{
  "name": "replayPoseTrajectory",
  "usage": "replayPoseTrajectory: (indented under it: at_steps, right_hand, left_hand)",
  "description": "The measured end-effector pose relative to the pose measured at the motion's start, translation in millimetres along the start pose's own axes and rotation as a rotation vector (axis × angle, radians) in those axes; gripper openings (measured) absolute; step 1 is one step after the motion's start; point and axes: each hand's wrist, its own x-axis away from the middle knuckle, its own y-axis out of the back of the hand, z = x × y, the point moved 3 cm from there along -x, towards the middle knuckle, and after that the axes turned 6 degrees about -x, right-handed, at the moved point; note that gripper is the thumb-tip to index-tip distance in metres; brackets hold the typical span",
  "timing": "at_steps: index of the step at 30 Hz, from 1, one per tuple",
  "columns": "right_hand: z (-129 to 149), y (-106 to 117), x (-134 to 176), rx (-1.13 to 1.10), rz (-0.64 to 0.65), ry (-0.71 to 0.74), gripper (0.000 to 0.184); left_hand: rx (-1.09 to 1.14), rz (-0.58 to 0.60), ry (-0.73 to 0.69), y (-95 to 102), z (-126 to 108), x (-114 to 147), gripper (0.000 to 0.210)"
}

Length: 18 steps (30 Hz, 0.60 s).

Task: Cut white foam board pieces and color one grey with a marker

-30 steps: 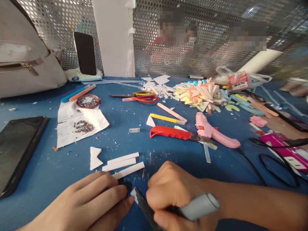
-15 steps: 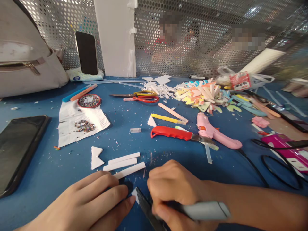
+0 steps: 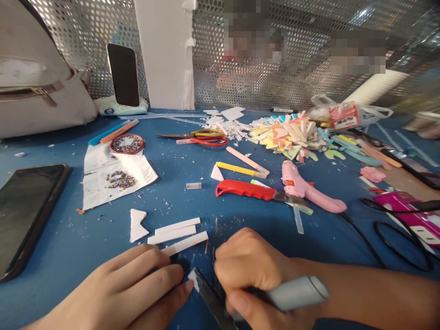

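My left hand [image 3: 127, 288] lies on the blue table at the lower left, fingers stretched out and side by side. Its fingertips are beside a small white foam piece [image 3: 193, 277], partly covered by a long dark strip-like tool [image 3: 211, 295]; what kind of tool is unclear. My right hand [image 3: 254, 270] is closed around a grey marker-like cylinder [image 3: 297, 293], slightly blurred, whose far end is hidden by the hand. Thin white foam strips [image 3: 175, 236] lie just beyond my left fingers, with a notched white foam piece [image 3: 137, 225] to their left.
A red-handled knife [image 3: 244, 189] and a pink glue gun [image 3: 309, 188] with a black cord lie beyond my right hand. Farther back are scissors [image 3: 206, 136] and a heap of coloured foam scraps [image 3: 285, 133]. A phone [image 3: 30, 215] and a bag [image 3: 37, 82] are on the left.
My right hand has shifted slightly right, and the grey cylinder's outer end has tipped up a little. My left hand and the dark tool look unmoved.
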Motion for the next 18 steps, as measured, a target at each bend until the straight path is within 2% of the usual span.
replayPoseTrajectory:
  at_steps: [2,5,6,8,11,14,18]
  right_hand:
    - [-1,1,0,0.015,-0.025,-0.034,0.026]
    - [0,-1,1,-0.057,0.109,0.018,0.030]
    - [0,-1,2,-0.081,0.107,0.037,0.031]
    - [-1,3,4,-0.073,-0.016,0.024,0.030]
    - [-1,8,9,0.014,-0.208,-0.013,0.028]
    - [1,5,11,0.107,-0.237,0.003,0.022]
    - [2,3,11,0.176,-0.226,0.066,0.016]
  left_hand:
    - [-0.004,0.019,-0.005,-0.1,0,1,0.035]
    - [-0.018,0.009,-0.021,-2.3,1,4,0.035]
    - [-0.025,-0.008,-0.027,-2.9,0,5,0.035]
    - [-0.037,-0.019,-0.035,-3.8,0,8,0.033]
    - [-0.061,0.044,-0.046,-2.7,0,9,0.033]
    - [-0.062,0.099,-0.058,2.9,1,5,0.039]
    - [-0.013,0.045,-0.067,10.1,-4,-2,0.046]
